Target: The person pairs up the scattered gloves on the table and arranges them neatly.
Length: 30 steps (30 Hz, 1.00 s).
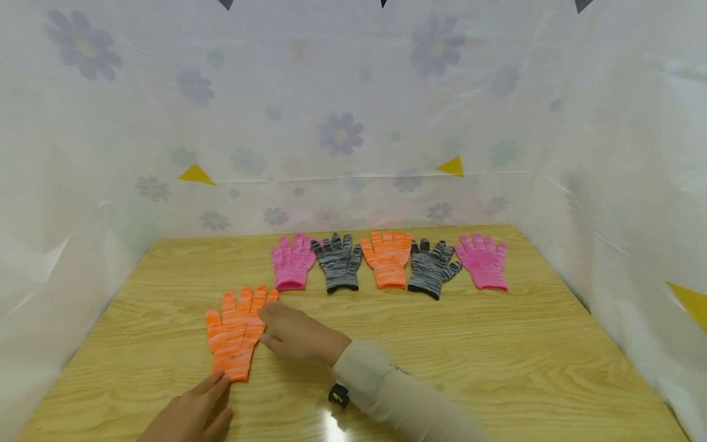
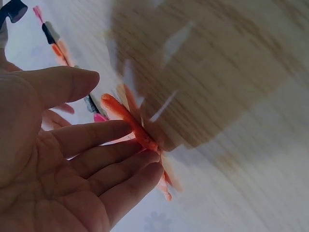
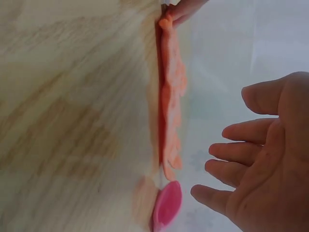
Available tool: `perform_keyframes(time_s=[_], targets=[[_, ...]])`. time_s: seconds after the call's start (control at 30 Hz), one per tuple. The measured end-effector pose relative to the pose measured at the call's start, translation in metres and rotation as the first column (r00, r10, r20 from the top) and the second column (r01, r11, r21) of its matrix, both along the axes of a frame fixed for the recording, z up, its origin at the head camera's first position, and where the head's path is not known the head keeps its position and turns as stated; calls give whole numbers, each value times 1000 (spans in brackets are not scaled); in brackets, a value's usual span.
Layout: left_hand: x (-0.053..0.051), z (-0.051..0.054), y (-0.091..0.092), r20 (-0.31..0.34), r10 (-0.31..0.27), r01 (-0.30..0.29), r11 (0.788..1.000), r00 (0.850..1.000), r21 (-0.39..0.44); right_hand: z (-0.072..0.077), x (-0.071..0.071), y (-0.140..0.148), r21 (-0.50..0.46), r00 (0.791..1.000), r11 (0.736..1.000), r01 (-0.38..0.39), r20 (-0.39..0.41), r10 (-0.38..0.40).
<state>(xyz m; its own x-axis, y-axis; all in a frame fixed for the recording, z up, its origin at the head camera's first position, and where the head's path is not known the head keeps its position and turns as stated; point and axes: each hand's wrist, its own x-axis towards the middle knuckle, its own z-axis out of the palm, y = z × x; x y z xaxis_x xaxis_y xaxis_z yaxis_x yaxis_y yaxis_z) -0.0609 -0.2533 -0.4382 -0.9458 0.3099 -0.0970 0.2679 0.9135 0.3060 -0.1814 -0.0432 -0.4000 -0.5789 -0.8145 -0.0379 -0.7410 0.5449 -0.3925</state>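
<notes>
My head camera looks forward and down from above the near side of the wood-grain tabletop (image 1: 469,350), far enough back to take in the row of five knit gloves (image 1: 389,264) and the flower-printed sheet (image 1: 265,86) behind. My left wrist camera sits close, facing along the palm and fingers of the left hand (image 2: 79,159), low over the tabletop, which slants steeply in its view. My right wrist camera looks out past the right hand (image 3: 263,169), rolled sideways so the tabletop stands upright on the left. All three share the nearer orange knit glove (image 1: 234,341), edge-on from both wrists; head and right wrist also share a pink knit glove (image 3: 169,205).
</notes>
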Motion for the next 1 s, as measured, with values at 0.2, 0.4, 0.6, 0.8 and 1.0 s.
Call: perform_keyframes(time_s=[0.2, 0.4, 0.6, 0.8, 1.0], targets=[[-2, 0, -1, 13, -10, 10, 1000, 1000, -1, -13, 1, -15, 95, 992, 988, 121, 8, -123], [-3, 3, 0, 40, 17, -17, 1000, 999, -8, -21, 0, -22, 136, 987, 978, 156, 19, -160], [-5, 4, 0, 54, 5, -4, 1000, 999, -8, -24, -2, -30, 140, 991, 984, 109, 62, -118], [-5, 4, -2, 43, -15, 15, 1000, 999, -3, -26, -3, -35, 174, 990, 977, 123, 41, -132], [-6, 3, -3, 53, 8, -9, 1000, 999, 15, -30, -6, -38, 228, 991, 965, 127, 8, -132]])
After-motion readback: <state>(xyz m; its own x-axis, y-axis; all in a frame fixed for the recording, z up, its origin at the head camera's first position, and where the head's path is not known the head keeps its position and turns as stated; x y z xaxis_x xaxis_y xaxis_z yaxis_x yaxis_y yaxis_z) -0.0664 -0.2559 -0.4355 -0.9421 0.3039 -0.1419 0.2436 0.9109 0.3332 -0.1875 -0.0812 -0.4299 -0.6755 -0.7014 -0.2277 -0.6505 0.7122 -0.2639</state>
